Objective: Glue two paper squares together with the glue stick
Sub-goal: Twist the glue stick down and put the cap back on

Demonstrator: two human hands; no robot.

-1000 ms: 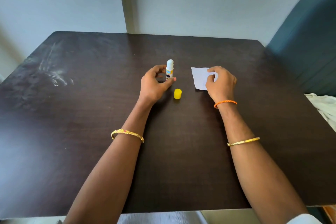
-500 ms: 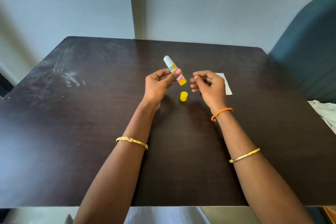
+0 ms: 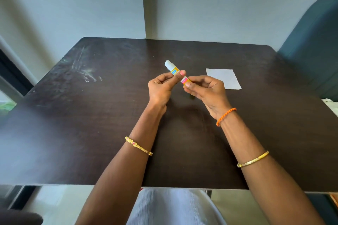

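Note:
The glue stick is held tilted above the table, its white glue end pointing up and to the left, cap off. My left hand grips its middle between thumb and fingers. My right hand pinches its lower yellow base end. White paper lies flat on the dark table, just right of my right hand; whether it is one sheet or two stacked I cannot tell. The yellow cap is hidden behind my right hand.
A teal upholstered chair stands at the table's right side. A bit of white cloth shows at the right edge. The wall runs close behind the table's far edge.
My left hand lifted the glue stick off the table and tilted it. My right hand left the paper and closed on the stick's base. The cap is now out of sight.

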